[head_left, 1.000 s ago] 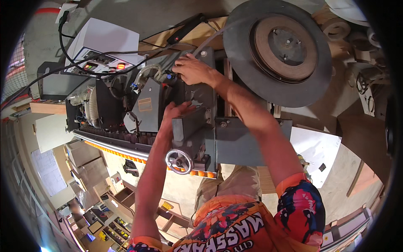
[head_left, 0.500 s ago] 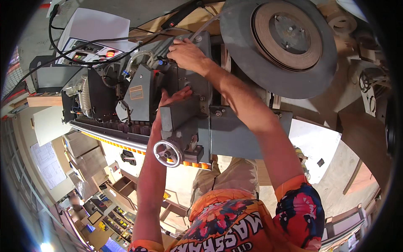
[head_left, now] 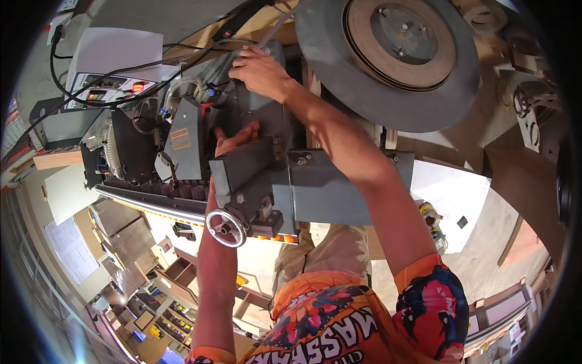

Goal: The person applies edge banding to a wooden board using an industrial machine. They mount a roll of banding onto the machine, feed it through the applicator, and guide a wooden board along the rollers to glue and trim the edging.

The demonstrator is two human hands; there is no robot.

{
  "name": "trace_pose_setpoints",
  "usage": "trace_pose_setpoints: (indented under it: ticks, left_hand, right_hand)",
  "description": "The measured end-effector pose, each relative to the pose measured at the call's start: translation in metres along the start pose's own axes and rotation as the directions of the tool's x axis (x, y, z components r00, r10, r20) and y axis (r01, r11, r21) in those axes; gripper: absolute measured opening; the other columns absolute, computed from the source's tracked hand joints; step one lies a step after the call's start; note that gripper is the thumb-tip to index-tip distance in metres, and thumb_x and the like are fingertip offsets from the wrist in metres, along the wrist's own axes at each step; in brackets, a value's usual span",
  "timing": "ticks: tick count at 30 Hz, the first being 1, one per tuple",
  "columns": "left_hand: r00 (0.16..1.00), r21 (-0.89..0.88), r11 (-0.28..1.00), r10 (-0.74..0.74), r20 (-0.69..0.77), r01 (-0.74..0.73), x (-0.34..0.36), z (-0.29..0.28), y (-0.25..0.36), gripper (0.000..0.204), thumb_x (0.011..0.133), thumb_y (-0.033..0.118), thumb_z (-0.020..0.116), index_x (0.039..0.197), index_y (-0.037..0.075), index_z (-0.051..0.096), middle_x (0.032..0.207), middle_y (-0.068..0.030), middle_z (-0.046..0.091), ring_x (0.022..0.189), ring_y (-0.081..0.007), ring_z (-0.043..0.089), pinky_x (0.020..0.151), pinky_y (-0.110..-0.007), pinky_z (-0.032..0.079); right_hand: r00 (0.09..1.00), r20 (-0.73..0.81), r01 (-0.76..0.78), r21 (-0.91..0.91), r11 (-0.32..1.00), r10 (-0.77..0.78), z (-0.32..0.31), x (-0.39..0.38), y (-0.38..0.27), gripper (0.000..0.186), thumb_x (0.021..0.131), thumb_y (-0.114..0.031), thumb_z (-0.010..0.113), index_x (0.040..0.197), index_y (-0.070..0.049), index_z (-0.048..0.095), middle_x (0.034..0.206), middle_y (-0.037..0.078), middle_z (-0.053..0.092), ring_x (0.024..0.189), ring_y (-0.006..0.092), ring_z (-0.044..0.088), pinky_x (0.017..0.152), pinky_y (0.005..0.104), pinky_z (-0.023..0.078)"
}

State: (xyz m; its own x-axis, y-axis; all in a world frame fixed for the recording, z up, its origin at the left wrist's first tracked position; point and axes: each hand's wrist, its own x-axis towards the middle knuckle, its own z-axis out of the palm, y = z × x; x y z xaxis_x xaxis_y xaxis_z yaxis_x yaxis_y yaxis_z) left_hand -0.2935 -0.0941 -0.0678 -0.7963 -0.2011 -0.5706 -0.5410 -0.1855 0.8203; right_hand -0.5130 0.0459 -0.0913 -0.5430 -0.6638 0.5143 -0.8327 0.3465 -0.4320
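Observation:
My right hand [head_left: 259, 74] is at the far end of a dark grey plate [head_left: 262, 106] on an edge banding machine. Its fingers curl down at the plate's left edge; whatever lies under the fingertips is hidden. Nearer to me, my left hand [head_left: 237, 141] reaches in behind a dark grey block [head_left: 242, 167], fingers stretched out toward the plate and the thumb apart. I see nothing held in it. The block and a handwheel [head_left: 226, 227] partly cover my left wrist and forearm. Beside the left hand stands a grey angled cover [head_left: 187, 145] with a label.
A large reel of brown edge tape [head_left: 357, 42] lies on a round grey disc [head_left: 388, 106] at the far right. Black cables [head_left: 133, 62] cross a white control box [head_left: 118, 51] at the far left. A white board [head_left: 451, 197] lies below on the right.
The whole view has shifted, so the machine sits further left. My right hand has slid slightly right along the plate's far end. My left hand stays behind the block.

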Motion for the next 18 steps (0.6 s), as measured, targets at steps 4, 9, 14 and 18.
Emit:
trace_pose_setpoints:
  ticks: [4, 9, 14, 18]
  left_hand:
    - [0.992, -0.153, 0.981, -0.126, -0.028, 0.120, 0.003, 0.006, 0.011, 0.029, 0.110, 0.023, 0.056, 0.133, 0.011, 0.068, 0.126, 0.0024, 0.071, 0.112, -0.0053, 0.066, 0.119, -0.053, 0.034]
    - [0.997, 0.429, 0.901, 0.074, 0.007, -0.070, 0.001, 0.011, 0.015, 0.025, 0.109, 0.022, 0.057, 0.126, 0.008, 0.070, 0.124, -0.0002, 0.072, 0.112, -0.0075, 0.066, 0.116, -0.035, 0.041]
    - [0.999, 0.292, 0.956, 0.041, 0.008, -0.042, 0.003, 0.002, 0.008, 0.030, 0.109, 0.020, 0.057, 0.132, 0.005, 0.067, 0.126, -0.0026, 0.072, 0.119, -0.0093, 0.065, 0.122, -0.043, 0.033]
    - [0.992, -0.154, 0.981, -0.108, 0.069, 0.118, -0.001, 0.000, 0.015, 0.037, 0.108, 0.019, 0.058, 0.142, 0.003, 0.060, 0.134, -0.0054, 0.069, 0.126, -0.0114, 0.063, 0.126, -0.049, 0.027]
  right_hand:
    - [1.000, -0.017, 0.001, 0.019, 1.000, -0.001, 0.005, 0.001, 0.000, 0.023, 0.078, -0.008, 0.067, 0.097, -0.016, 0.076, 0.101, -0.001, 0.069, 0.116, 0.0214, 0.061, 0.117, 0.0411, 0.039]
    - [1.000, 0.023, -0.008, 0.033, 0.999, 0.007, 0.013, 0.002, -0.003, 0.019, 0.083, -0.014, 0.064, 0.094, -0.019, 0.078, 0.102, -0.002, 0.072, 0.117, 0.0208, 0.062, 0.108, 0.0391, 0.042]
    - [0.998, 0.060, -0.009, 0.033, 0.999, 0.007, 0.006, 0.004, -0.008, 0.018, 0.085, -0.017, 0.062, 0.092, -0.020, 0.079, 0.104, -0.003, 0.074, 0.117, 0.0204, 0.063, 0.105, 0.0387, 0.043]
    - [0.998, 0.054, 0.022, 0.014, 1.000, -0.023, 0.007, 0.005, -0.005, 0.018, 0.085, -0.017, 0.063, 0.094, -0.021, 0.079, 0.105, -0.003, 0.074, 0.117, 0.0208, 0.064, 0.105, 0.0382, 0.043]
